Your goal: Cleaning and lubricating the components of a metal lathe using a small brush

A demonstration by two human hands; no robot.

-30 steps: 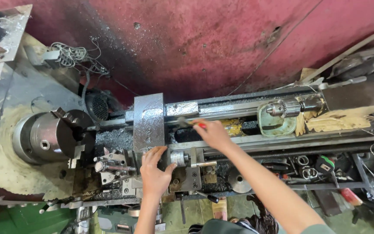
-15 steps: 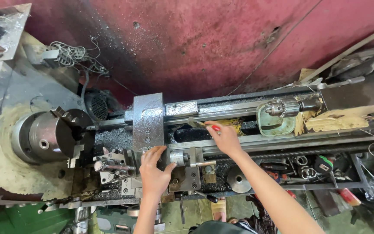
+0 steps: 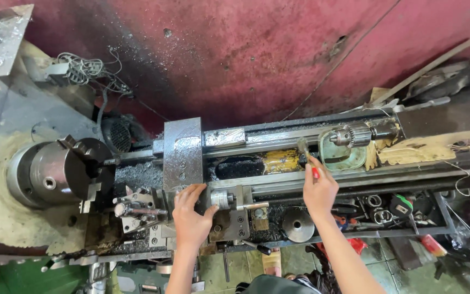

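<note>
Head view down onto a metal lathe (image 3: 278, 179), left hand (image 3: 191, 218) spread flat on the carriage near the grey cross-slide plate (image 3: 182, 152), right hand (image 3: 319, 190) clenched around a red-handled brush (image 3: 307, 155), bristles over the bed just left of the tailstock drill chuck (image 3: 346, 136), three-jaw chuck (image 3: 55, 174) far left.

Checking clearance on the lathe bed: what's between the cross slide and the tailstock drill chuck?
Head view: a stretch of bedways with a dark gap in the bed and a yellow patch. The brush in the right hand sits just short of the drill chuck.
</note>
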